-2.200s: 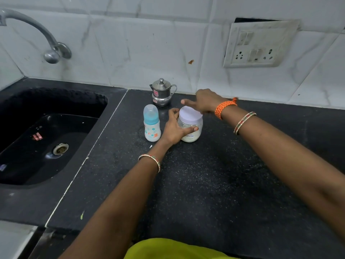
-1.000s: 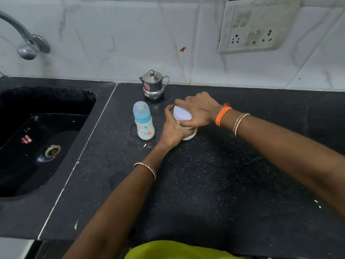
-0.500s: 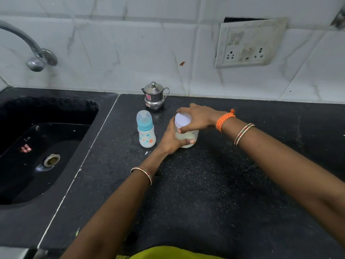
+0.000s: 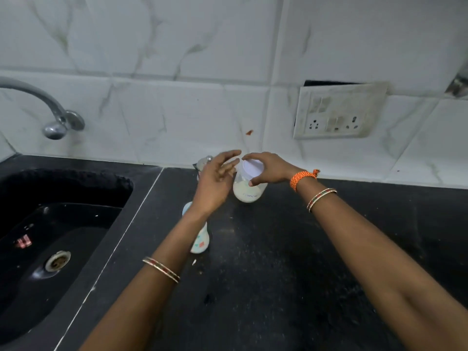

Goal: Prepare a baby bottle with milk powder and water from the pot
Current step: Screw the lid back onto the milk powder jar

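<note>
The milk powder jar [image 4: 247, 191], clear with a white lid, appears lifted off the black counter [image 4: 278, 262]. My right hand [image 4: 268, 169] grips its lid from the right. My left hand [image 4: 215, 181] is just left of the jar, fingers spread and blurred, holding nothing. The baby bottle [image 4: 201, 239], with a blue cap and a printed body, stands on the counter mostly hidden behind my left forearm. A small steel pot [image 4: 203, 162] with a lid knob peeks out behind my left hand by the wall.
A black sink [image 4: 55, 236] with a drain lies to the left, under a steel tap [image 4: 54, 122]. A white switch and socket plate [image 4: 339, 112] hangs on the tiled wall. The counter stretches right and toward me.
My left hand has let go of the jar and opened. The right hand has raised the jar by its lid. The camera has tilted upward.
</note>
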Demonstrator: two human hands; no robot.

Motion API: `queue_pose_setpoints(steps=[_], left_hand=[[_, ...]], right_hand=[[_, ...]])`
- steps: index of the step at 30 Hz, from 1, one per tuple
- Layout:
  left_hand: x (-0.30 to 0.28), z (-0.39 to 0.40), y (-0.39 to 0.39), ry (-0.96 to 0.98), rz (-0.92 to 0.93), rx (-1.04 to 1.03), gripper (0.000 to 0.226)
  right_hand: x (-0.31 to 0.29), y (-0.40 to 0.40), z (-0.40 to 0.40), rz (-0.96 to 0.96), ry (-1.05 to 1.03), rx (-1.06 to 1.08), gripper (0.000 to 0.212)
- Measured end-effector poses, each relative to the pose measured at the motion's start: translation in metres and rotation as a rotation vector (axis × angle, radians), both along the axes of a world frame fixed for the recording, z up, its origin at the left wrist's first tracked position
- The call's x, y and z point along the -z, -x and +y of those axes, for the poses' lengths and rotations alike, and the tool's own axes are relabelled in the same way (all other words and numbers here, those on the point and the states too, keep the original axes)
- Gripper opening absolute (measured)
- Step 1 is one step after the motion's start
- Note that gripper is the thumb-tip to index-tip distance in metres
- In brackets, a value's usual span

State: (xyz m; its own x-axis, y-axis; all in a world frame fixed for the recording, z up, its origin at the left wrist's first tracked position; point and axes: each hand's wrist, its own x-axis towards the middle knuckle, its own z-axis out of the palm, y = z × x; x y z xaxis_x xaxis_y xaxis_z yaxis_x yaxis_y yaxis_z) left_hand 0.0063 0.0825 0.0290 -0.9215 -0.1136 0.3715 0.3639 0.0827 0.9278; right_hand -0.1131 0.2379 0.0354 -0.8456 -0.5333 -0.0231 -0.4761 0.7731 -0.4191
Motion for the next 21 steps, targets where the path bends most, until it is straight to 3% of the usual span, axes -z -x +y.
queue_pose_setpoints(steps=[4,10,14,17,18,21], left_hand=[[-0.022,-0.036,0.034,0.100,-0.045,0.008,0.046],[-0.002,-0.071,0.058,0.169,-0.193,-0.034,0.041],[0.007,-0.079,0.056,0.154,-0.259,-0.031,0.035],[0.017,-0.085,0.043,0.126,-0.322,-0.032,0.029],[0.024,-0.086,0.035,0.132,-0.354,-0.042,0.029],[0.050,-0.090,0.007,0.108,-0.424,-0.119,0.029]], right_hand=[[0.015,0.037,-0.008,-0.038,-0.025,0.058,0.076],[0.037,0.069,-0.022,-0.086,-0.062,0.080,0.071],[0.035,0.053,-0.032,0.010,-0.096,0.165,0.089],[0.039,0.001,-0.040,0.262,0.150,0.198,0.076],[0.045,-0.021,-0.044,0.253,0.278,0.150,0.070],[0.070,-0.086,-0.058,-0.066,0.427,0.001,0.069]])
